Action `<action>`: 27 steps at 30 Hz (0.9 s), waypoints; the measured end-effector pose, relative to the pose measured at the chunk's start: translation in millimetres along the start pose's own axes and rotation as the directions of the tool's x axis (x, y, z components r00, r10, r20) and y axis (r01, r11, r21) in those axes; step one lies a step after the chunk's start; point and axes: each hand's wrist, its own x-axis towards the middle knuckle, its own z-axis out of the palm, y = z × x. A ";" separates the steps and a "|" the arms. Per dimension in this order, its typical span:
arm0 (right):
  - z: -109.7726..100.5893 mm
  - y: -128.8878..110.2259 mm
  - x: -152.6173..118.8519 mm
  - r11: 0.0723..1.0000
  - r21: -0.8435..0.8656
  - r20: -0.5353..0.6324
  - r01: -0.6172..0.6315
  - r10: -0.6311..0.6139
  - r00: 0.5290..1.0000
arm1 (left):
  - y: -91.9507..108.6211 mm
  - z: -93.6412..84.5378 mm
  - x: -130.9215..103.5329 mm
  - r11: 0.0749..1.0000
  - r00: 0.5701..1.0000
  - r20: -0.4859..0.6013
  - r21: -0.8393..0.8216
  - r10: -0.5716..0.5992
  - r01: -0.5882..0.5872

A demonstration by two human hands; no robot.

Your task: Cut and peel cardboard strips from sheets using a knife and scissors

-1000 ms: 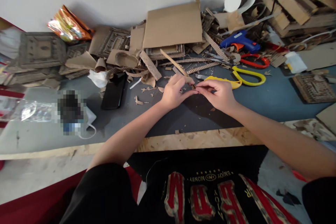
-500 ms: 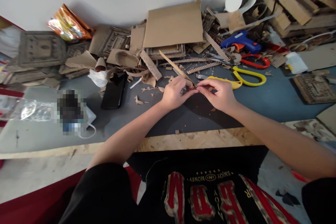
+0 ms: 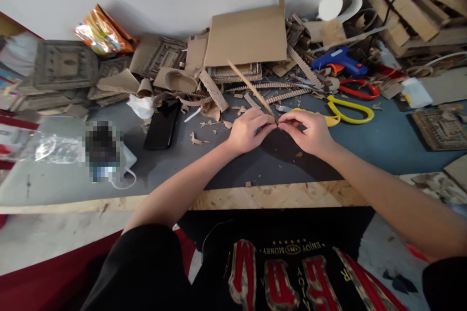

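My left hand [image 3: 251, 130] is closed in a pinch on a narrow cardboard strip [image 3: 251, 88], which sticks up and away to the left from the fingers. Fingertip to fingertip with it, my right hand [image 3: 308, 132] pinches the near end of the same strip; that end is mostly hidden by the fingers. Just behind the right hand lies a yellow-handled cutter [image 3: 330, 120], partly covered by it. A short ribbed cardboard piece [image 3: 251, 102] rests on the table beyond my left hand.
Yellow-handled scissors [image 3: 352, 111], red-handled scissors [image 3: 365, 90] and a blue glue gun [image 3: 339, 60] lie to the right. A black phone [image 3: 160, 126] is on the left. A cardboard box [image 3: 246, 34] and many scraps line the back. A white bottle [image 3: 416, 92] stands far right.
The view has shifted slightly, so the table things sit a little farther right. The strip now points more upright between my hands. Both hands keep their pinch.
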 end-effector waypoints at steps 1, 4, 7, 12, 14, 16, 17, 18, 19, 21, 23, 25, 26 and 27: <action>-0.4 -0.4 0.3 1.000 0.008 0.004 -0.002 0.002 1.000 | -0.5 -0.4 0.8 1.000 1.000 -0.015 -0.020 0.016 -0.016; -1.1 -1.4 0.6 0.998 0.065 0.025 -0.024 0.023 0.999 | -1.1 -2.0 3.5 0.994 0.997 -0.049 -0.092 0.059 -0.063; -1.1 -1.2 0.2 0.981 0.170 0.075 -0.093 0.082 0.994 | -0.7 -3.7 5.2 0.987 0.995 -0.041 -0.132 0.090 -0.094; 0.2 2.6 -0.4 0.921 0.325 0.153 -0.216 0.174 0.973 | -0.4 -4.6 5.8 0.980 0.995 -0.015 -0.169 0.099 -0.100; -0.1 4.1 -0.3 0.903 0.352 0.170 -0.244 0.195 0.966 | -0.8 -4.1 5.6 0.980 0.995 -0.004 -0.171 0.102 -0.101; -0.7 4.8 -0.1 0.889 0.370 0.185 -0.269 0.213 0.959 | -1.4 -3.5 5.5 0.977 0.995 0.009 -0.188 0.104 -0.100; -1.0 4.8 0.1 0.882 0.379 0.191 -0.280 0.222 0.956 | -1.6 -3.3 5.4 0.974 0.995 0.015 -0.204 0.100 -0.095; -1.3 4.6 0.3 0.873 0.390 0.196 -0.291 0.230 0.953 | -1.8 -3.2 5.4 0.970 0.995 0.021 -0.225 0.094 -0.087; -1.5 4.2 0.6 0.864 0.403 0.201 -0.301 0.237 0.950 | -1.8 -3.2 5.3 0.965 0.996 0.027 -0.250 0.087 -0.078; -1.9 2.8 1.4 0.847 0.425 0.215 -0.320 0.249 0.944 | -1.2 -3.6 5.1 0.951 0.997 0.036 -0.304 0.069 -0.055; -2.5 1.0 2.4 0.828 0.453 0.228 -0.331 0.252 0.941 | 0.3 -4.4 4.6 0.934 0.998 0.044 -0.357 0.041 -0.023; -3.4 -0.9 3.8 0.804 0.491 0.242 -0.335 0.244 0.939 | 2.7 -5.1 3.9 0.913 0.998 0.062 -0.406 -0.001 0.026; -3.7 -1.7 4.6 0.789 0.514 0.251 -0.337 0.237 0.938 | 4.0 -5.3 3.4 0.900 0.997 0.072 -0.433 -0.023 0.051; -3.9 -2.2 5.3 0.773 0.537 0.264 -0.339 0.228 0.937 | 5.2 -5.4 3.1 0.884 0.996 0.081 -0.462 -0.041 0.074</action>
